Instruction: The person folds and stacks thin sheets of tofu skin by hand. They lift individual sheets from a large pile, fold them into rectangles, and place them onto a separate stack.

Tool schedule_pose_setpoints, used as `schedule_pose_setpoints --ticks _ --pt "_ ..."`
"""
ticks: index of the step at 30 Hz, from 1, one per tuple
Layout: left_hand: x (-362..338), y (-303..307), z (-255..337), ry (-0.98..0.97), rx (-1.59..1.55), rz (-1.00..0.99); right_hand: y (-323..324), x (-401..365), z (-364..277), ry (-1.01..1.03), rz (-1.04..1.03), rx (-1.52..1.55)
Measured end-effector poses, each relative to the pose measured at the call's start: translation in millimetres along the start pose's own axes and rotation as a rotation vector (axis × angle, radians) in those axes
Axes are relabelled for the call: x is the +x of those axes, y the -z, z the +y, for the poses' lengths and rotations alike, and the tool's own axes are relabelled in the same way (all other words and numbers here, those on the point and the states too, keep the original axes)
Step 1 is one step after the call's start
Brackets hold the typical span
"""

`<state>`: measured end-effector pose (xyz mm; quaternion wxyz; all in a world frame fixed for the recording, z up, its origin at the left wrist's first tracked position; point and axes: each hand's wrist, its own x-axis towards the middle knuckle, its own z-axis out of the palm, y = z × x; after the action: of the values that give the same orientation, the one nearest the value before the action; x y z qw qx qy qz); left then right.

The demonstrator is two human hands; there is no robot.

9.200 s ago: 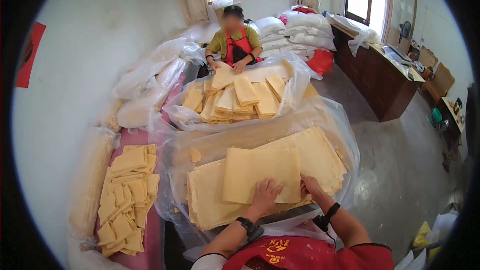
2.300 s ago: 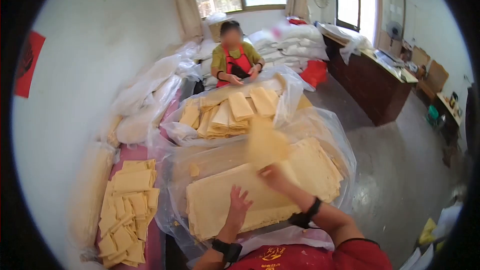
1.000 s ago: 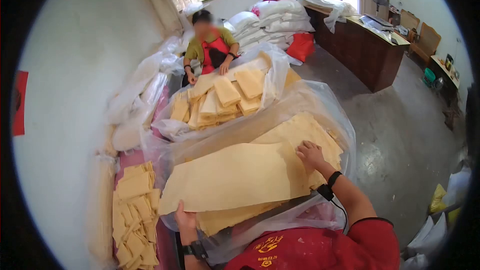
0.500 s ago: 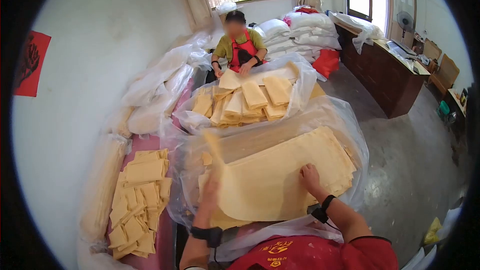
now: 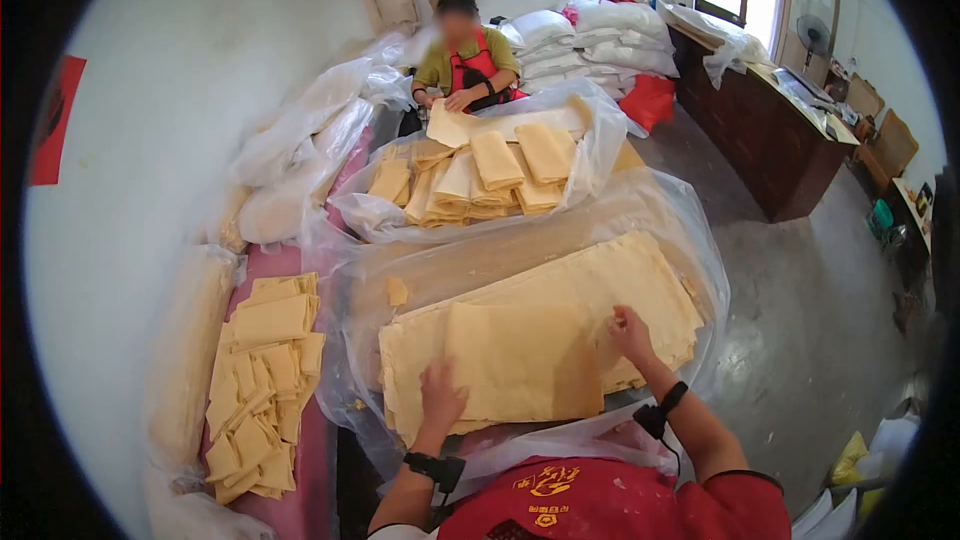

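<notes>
A broad stack of thin, pale yellow sheets, looking like bean curd skin, lies on clear plastic in front of me. On top rests a folded sheet, a smaller rectangle near the stack's front edge. My left hand is at its left edge, slightly blurred, fingers spread and nothing gripped. Just beyond its right edge is my right hand, fingers curled together over the stack; what they hold, if anything, is hidden. A small torn piece sits behind the stack's left end.
Folded sheets are piled on a pink surface at left. Across from me, a person in a red apron handles sheets above another folded pile in plastic. White sacks and a dark counter stand behind.
The raised left part of the top sheet has come down, leaving it folded flat. My left hand has come down to its left edge; my right hand's fingers have curled near its right edge.
</notes>
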<state>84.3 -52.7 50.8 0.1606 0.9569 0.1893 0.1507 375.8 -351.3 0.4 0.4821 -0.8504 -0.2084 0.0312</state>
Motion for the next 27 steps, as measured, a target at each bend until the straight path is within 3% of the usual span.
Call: schedule_pose_setpoints --ticks 2,3,5,6,8,12,14,16,18,21,23,27 --pt "-1 13 -6 0.357 -0.221 -0.120 9 15 -12 0.001 0.060 -0.035" --pt "-3 9 -9 0.358 -0.213 -0.137 13 21 -28 0.022 0.032 -0.092" --pt "-2 -3 -17 0.425 -0.538 -0.125 -1 14 -43 0.043 0.000 -0.145" --pt "4 -1 -17 0.418 -0.540 -0.116 -10 12 -50 0.136 -0.113 -0.258" --pt "16 3 -17 0.104 -0.396 0.047 -23 17 -69 0.241 -0.223 -0.383" --pt "41 15 -28 0.027 -0.296 0.139 -47 24 -89 0.338 -0.226 -0.570" --pt "43 29 -7 -0.164 0.144 0.116 -58 30 -89 0.327 -0.229 -0.634" --pt "17 1 -9 -0.353 -0.003 -0.069 -62 30 -81 0.316 -0.236 -0.749" --pt "-9 1 30 -0.466 0.039 -0.257 -65 32 -76 0.291 -0.241 -0.747" --pt "-39 -17 70 -0.495 0.200 -0.309 -60 35 -74 0.245 -0.269 -0.713" --pt "-41 -43 72 -0.595 0.248 -0.032 -61 39 -76 0.217 -0.261 -0.717" --pt "-28 -43 74 -0.557 0.072 0.055 -61 56 -60 0.183 -0.327 -0.689"
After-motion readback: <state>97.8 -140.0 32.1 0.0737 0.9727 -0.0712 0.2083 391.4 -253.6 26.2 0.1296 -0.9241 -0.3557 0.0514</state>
